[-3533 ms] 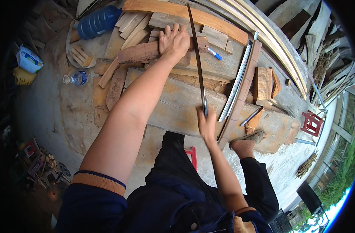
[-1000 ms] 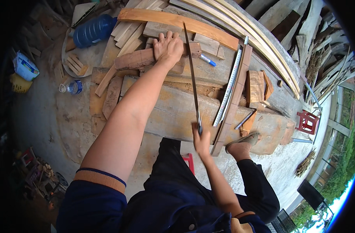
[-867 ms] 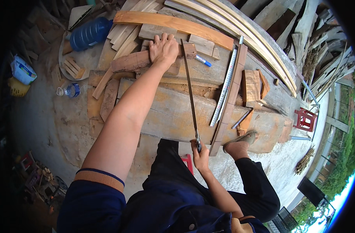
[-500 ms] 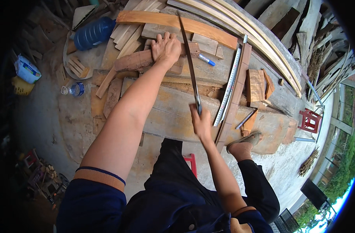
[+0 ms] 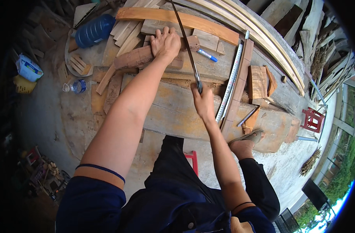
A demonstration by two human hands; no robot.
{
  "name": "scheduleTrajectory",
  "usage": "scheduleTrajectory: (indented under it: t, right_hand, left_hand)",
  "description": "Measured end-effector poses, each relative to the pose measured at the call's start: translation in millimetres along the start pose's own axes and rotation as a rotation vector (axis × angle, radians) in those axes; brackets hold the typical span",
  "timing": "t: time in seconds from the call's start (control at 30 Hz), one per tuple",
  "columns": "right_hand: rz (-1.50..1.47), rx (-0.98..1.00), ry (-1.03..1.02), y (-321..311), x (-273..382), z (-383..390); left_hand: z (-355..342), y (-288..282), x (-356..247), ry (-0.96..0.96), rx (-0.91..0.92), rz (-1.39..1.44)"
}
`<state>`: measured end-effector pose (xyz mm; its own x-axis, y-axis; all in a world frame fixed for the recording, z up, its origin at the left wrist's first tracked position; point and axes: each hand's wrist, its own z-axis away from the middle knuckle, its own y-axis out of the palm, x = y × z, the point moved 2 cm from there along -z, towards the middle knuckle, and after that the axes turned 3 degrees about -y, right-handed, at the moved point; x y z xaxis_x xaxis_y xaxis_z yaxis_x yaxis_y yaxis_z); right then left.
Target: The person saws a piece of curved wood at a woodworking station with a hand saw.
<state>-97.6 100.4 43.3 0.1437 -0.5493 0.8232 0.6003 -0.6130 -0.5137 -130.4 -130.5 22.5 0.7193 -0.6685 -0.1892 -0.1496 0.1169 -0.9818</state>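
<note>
My left hand (image 5: 166, 43) presses down on a rough reddish-brown length of wood (image 5: 132, 57), its fingers curled over the far side. Beneath that piece lie other wooden blocks. A handsaw (image 5: 188, 46) is in my right hand (image 5: 204, 101), which is closed around its dark handle. The long narrow blade points away from me and crosses the wood near its right end, just right of my left hand. Close to the blade, on the boards, rests a blue-and-white marker (image 5: 207, 55).
Right of the saw lie a measuring tape (image 5: 232, 73) and a long brown strip (image 5: 239, 77). Wood blocks (image 5: 257, 82) sit beyond them, with my sandalled foot (image 5: 247, 140) on the bench nearby. A blue water jug (image 5: 95, 31) and clear bottle (image 5: 74, 86) lie at left. Long curved slats (image 5: 259, 37) run along the back.
My right hand has pushed the saw away from me, so more of the blade passes beyond the wood. My left hand stays in place on the piece.
</note>
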Motion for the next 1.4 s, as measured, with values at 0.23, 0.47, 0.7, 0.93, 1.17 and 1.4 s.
scheduleTrajectory:
  t: [0.23, 0.47, 0.7, 0.93, 1.17, 1.4]
  right_hand:
    - [-0.046, 0.033, 0.149, -22, -50, 163]
    - [-0.152, 0.074, 0.096, -9, -2, -26]
    - [-0.053, 0.045, 0.119, -20, -45, 128]
    - [-0.153, 0.064, 0.021, -6, -41, 51]
    - [-0.141, 0.081, 0.09, -6, -39, 26]
    - [-0.052, 0.072, 0.136, -13, -50, 100]
  left_hand:
    - [2, -2, 8, -0.01, 0.017, -0.015]
    - [-4, 4, -12, 0.005, -0.021, -0.002]
    - [-3, 0, 1, 0.018, -0.005, -0.037]
    - [-1, -2, 2, 0.013, 0.02, -0.033]
    - [-13, 7, 1, -0.032, -0.022, -0.045]
    - [-11, 5, 2, 0.032, -0.03, -0.054]
